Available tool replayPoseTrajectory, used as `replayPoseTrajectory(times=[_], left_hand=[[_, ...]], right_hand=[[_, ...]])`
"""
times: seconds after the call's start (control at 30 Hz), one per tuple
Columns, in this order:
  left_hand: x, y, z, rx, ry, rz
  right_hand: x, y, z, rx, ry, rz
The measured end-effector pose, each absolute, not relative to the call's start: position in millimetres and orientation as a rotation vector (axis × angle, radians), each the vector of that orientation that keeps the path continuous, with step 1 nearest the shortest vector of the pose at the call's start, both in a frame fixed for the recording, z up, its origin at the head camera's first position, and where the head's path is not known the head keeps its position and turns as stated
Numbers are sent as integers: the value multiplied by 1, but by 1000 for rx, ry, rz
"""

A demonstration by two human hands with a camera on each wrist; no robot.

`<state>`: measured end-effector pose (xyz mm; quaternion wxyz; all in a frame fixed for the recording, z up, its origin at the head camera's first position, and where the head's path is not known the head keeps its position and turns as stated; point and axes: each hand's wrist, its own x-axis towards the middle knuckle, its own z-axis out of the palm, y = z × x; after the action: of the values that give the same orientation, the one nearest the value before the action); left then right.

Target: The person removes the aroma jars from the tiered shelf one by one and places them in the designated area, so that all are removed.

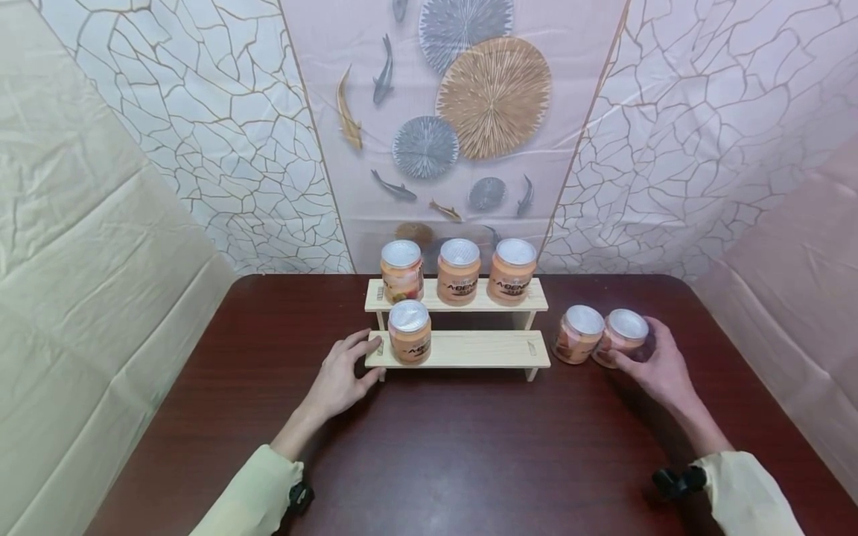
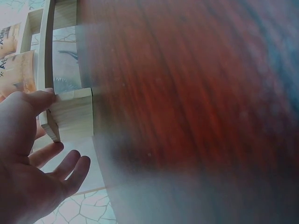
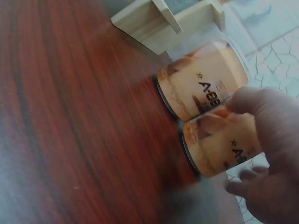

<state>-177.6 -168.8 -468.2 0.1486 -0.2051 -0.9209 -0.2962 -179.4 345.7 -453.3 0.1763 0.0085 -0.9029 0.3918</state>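
My left hand (image 1: 342, 372) grips the left end of the lower tier of a pale wooden two-step rack (image 1: 479, 350), its thumb at the front edge. On that tier, beside my fingers, stands an orange-labelled jar (image 1: 410, 339) with a silver lid. My right hand (image 1: 660, 365) holds a similar jar (image 1: 620, 339) standing on the table, with the thumb in front and the fingers around the far right side. Another such jar (image 1: 578, 339) touches it on the left. In the right wrist view, the thumb lies across the held jar (image 3: 217, 144).
Three more jars, a left one (image 1: 402, 275), a middle one (image 1: 459, 275) and a right one (image 1: 513, 275), stand on the rack's upper tier. The dark red-brown table (image 1: 456, 454) meets a patterned cloth backdrop (image 1: 429, 201) behind the rack. Cloth walls flank both sides.
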Motion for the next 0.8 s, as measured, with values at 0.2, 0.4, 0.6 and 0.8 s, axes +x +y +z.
replayPoseTrajectory(times=[0.2,0.4,0.6,0.8], left_hand=[[-178,-168,-468,-590,-2651,-844],[-178,-169,-468,-577,-2662,-845],[-177,-169,-467,-575,-2658,-859],[-177,-168,-467,-576,-2653,-856]], right_hand=[[-172,331,-444,50,-2179,951],[-170,296,-430,275,-2007,965],[-170,244,-430,504,-2088,1107],[-173,193,-429,728,-2121,1252]])
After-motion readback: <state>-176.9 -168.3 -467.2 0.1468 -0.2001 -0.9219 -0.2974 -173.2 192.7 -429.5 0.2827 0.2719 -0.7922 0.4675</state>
